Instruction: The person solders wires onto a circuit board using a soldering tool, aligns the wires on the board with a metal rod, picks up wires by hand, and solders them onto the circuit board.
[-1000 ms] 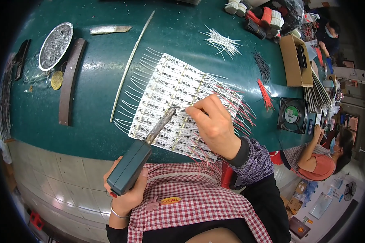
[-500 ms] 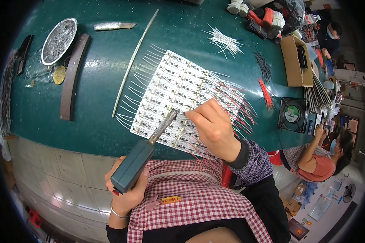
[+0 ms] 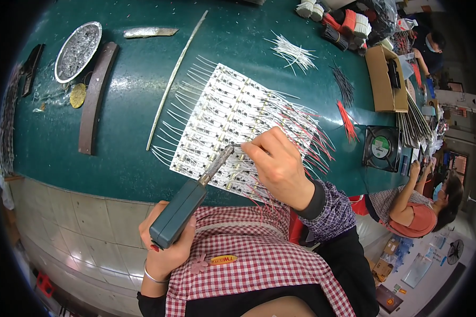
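My left hand (image 3: 170, 258) is wrapped around the dark green handle of a soldering iron (image 3: 180, 212). The iron points up and right, and its dull metal tip rests on or just over the middle of a white circuit board panel (image 3: 198, 138). Close beside the tip, my right hand (image 3: 281, 171) pinches a thin white wire, mostly hidden by the fingers. Rows of small black and yellowish parts cover the panel. White wires stick out from its left edge, while white and red wires fan out over its right side.
A long thin rod (image 3: 175, 82) lies left of the panel. Farther left are a brown bar (image 3: 97, 100), an oval metal dish (image 3: 78, 52) and a round yellowish pad (image 3: 78, 95). White wires (image 3: 293, 53), red wires (image 3: 347, 121), a fan (image 3: 381, 148) and a cardboard box (image 3: 378, 79) sit right. Two people are beyond.
The soldering iron has shifted slightly to the right, bringing its tip closer to my right fingertips. My right hand has stayed nearly in place.
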Demonstrator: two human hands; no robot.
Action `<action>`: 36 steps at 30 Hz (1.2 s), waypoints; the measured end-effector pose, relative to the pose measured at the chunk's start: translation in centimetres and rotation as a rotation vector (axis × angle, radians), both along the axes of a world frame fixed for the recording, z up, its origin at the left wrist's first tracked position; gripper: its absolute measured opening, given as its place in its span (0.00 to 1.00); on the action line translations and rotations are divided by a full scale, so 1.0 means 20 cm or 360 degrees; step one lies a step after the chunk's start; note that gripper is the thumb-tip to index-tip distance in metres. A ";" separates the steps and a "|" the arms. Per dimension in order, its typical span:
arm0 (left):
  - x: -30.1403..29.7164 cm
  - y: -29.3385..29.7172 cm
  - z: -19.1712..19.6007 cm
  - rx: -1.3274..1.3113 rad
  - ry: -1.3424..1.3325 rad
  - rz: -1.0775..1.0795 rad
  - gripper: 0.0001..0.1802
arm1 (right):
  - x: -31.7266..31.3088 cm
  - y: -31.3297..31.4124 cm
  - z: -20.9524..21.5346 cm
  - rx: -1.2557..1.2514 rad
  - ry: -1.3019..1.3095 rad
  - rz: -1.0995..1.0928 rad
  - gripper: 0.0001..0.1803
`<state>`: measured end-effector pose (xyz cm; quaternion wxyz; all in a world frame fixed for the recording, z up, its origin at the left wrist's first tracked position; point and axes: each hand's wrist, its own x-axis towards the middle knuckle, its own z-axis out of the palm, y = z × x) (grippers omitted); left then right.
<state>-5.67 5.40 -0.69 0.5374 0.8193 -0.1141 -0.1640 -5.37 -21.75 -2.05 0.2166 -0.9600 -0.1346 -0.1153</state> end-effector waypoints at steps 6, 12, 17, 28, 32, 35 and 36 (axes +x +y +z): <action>-0.02 0.02 -0.02 -0.0006 -0.0154 -0.0009 0.09 | 0.00 0.00 0.01 -0.0010 -0.0006 -0.0001 0.16; -0.02 0.02 -0.01 0.0004 -0.0194 0.0052 0.10 | 0.00 0.00 0.01 -0.0004 0.0008 -0.0007 0.16; -0.01 0.00 -0.01 -0.0055 -0.0117 0.0001 0.10 | 0.00 0.00 -0.01 -0.0032 -0.0052 0.0008 0.16; 0.01 -0.04 0.00 -0.0078 -0.0125 -0.0010 0.08 | 0.00 -0.01 -0.01 -0.0034 -0.0029 0.0009 0.17; 0.00 -0.04 -0.01 -0.0081 -0.0129 -0.0010 0.08 | 0.00 -0.01 -0.01 -0.0020 -0.0020 0.0015 0.17; 0.00 -0.03 -0.03 -0.0064 -0.0133 -0.0011 0.08 | 0.00 -0.01 -0.01 -0.0022 -0.0010 -0.0004 0.16; -0.01 -0.02 -0.04 -0.0069 -0.0133 -0.0001 0.08 | 0.00 -0.01 -0.01 -0.0022 -0.0010 -0.0004 0.16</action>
